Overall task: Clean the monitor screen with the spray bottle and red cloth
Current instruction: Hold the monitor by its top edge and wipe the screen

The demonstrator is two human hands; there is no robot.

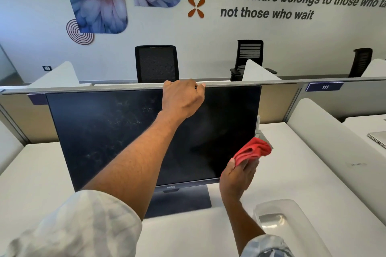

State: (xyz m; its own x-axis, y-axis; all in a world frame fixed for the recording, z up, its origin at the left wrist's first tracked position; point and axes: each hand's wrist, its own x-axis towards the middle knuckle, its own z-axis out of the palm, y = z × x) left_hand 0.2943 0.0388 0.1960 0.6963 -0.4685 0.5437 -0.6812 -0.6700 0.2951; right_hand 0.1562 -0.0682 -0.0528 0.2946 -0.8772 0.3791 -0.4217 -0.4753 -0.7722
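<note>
Monitor [108,131] stands near the back edge of the desk [41,173], its dark screen smudged on the left half. The left hand [181,98] grasps the monitor's top edge, fingers curled over it. The right hand [238,175] pinches the bunched red cloth [252,150] beside the screen's lower right corner. A clear tray [292,210] sits front right.

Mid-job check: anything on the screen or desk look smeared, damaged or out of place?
Yes: the left half of the monitor screen shows whitish streaks and specks; the right half looks evenly dark. No crack shows. The left hand grips its top edge; the right hand holds the red cloth near the lower right corner.
</note>
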